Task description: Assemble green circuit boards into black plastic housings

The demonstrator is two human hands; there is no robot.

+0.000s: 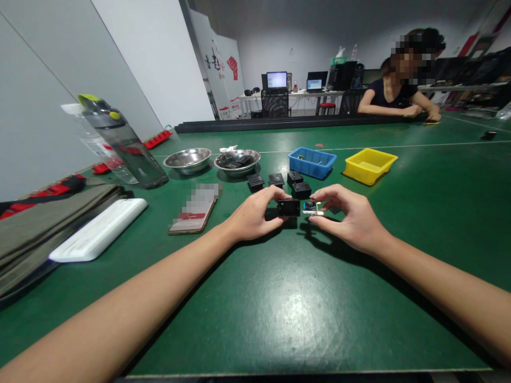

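My left hand (255, 213) grips a small black box (288, 208) between thumb and fingers, just above the green table (271, 298). Close to its right side, my right hand (349, 215) pinches a small electronic part (311, 207) with a dark round piece and pale metal prongs. A narrow gap separates the part from the box. Behind my hands, several black housings stand on the table, among them one at the left (255, 182) and one at the right (301, 190). A flat dark piece (334, 209) lies partly hidden behind my right fingers.
Beyond the housings are a metal bowl (187, 160), another bowl (237, 169) holding black pieces, a blue tray (312, 169) and a yellow tray (369, 169). To the left lie a phone (195, 210), a white power bank (99, 229) and a bottle (128, 146). A person (395, 96) sits opposite.
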